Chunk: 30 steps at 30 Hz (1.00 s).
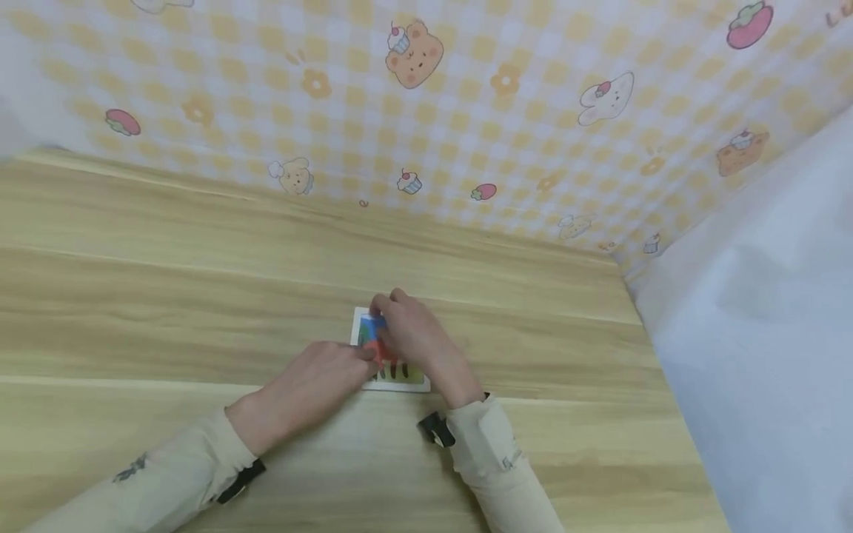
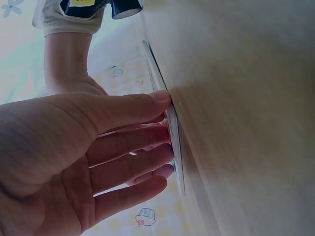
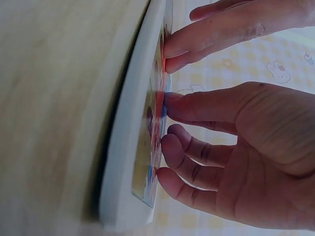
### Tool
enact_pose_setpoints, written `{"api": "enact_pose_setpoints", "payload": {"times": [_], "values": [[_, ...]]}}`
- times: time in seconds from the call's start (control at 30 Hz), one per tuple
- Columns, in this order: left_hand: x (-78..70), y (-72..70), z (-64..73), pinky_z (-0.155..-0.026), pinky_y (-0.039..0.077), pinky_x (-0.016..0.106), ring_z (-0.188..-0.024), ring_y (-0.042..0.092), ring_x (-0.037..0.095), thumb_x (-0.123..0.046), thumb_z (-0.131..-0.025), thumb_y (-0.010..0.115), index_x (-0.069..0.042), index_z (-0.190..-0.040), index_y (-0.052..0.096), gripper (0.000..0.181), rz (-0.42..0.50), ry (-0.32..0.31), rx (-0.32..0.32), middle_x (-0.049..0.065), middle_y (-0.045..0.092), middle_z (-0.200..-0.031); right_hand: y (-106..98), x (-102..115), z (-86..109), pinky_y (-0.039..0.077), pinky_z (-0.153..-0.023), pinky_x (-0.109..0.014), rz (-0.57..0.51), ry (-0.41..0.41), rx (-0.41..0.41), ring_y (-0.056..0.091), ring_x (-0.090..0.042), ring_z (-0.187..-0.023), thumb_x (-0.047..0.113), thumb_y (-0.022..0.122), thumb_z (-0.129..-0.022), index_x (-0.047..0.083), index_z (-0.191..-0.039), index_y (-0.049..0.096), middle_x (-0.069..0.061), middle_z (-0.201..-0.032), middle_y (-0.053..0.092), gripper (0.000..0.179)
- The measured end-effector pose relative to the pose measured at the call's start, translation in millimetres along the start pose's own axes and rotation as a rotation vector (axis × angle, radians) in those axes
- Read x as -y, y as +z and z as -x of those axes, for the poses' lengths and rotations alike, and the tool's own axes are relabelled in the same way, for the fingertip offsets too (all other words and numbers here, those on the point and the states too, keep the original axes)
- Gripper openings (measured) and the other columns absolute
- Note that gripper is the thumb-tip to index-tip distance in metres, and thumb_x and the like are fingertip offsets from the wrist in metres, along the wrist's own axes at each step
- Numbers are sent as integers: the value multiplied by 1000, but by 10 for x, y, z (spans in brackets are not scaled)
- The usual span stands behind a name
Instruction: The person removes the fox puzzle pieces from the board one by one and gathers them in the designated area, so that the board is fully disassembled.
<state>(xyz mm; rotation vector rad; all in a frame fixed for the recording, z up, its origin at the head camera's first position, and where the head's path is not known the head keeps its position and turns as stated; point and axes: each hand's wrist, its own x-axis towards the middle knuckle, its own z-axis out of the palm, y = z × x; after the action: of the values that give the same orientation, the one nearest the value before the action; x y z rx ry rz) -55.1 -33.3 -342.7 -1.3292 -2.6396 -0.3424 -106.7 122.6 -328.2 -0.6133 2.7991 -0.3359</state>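
Note:
A small flat board with a white rim [image 1: 400,387] and a bright picture in blue, green, red and yellow lies on the wooden table, partly hidden by both hands. On the picture's left part rest the fingertips of my left hand [image 1: 320,381], its fingers fairly straight. My right hand [image 1: 421,337] reaches over the upper right part, fingers loosely bent. In the right wrist view, fingertips of the right hand [image 3: 231,157] touch the picture beside the other hand's fingers. The left wrist view has the left thumb [image 2: 160,96] at the board's edge.
A wood-grain table [image 1: 166,311] spreads around the board. Behind it hangs a yellow checked cloth [image 1: 360,111] with cartoon prints, and a white surface [image 1: 766,333] stands beyond the right edge. Black straps [image 1: 436,429] sit at the sleeve cuffs.

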Motion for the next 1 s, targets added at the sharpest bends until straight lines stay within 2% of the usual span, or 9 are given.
{"api": "enact_pose_setpoints", "payload": {"times": [0.17, 0.43, 0.67, 0.83, 1.0], "values": [[-1, 21, 28, -40, 30, 16, -48, 34, 7, 5, -75, 69, -8, -88, 66, 18, 6, 4, 16, 0, 57, -73, 45, 5, 20, 43, -69, -23, -36, 11, 24, 48, -15, -78, 4, 58, -88, 10, -115, 59, -2, -97, 51, 27], [-3, 2, 14, -40, 32, 18, -49, 36, 7, 5, -75, 70, -9, -85, 66, 18, -1, -12, 17, 1, 57, -73, 58, -17, 11, 44, -68, -22, -48, -28, 15, 48, -15, -79, 2, 58, -88, 6, -115, 56, -6, -101, 49, 28], [12, -12, -4, -39, 33, 20, -50, 37, 8, 5, -73, 70, -11, -82, 66, 18, -16, -19, 26, 0, 57, -75, 40, -5, 4, 45, -67, -21, -86, 2, 9, 49, -15, -79, 2, 58, -88, 8, -117, 56, -5, -101, 48, 30], [22, -10, -8, -40, 35, 21, -51, 41, 8, 6, -73, 70, -11, -83, 67, 20, -2, -27, 29, 0, 60, -77, 43, -3, -8, 45, -67, -21, -67, 3, -1, 49, -15, -80, 3, 59, -88, 7, -116, 56, -5, -101, 49, 29], [19, -7, -15, -40, 34, 21, -51, 38, 7, 7, -73, 69, -12, -81, 66, 21, 3, -21, 19, -1, 58, -74, 33, -13, -6, 45, -70, -22, -50, -17, -6, 49, -15, -81, 3, 60, -87, 6, -115, 55, -4, -100, 50, 29]]}}
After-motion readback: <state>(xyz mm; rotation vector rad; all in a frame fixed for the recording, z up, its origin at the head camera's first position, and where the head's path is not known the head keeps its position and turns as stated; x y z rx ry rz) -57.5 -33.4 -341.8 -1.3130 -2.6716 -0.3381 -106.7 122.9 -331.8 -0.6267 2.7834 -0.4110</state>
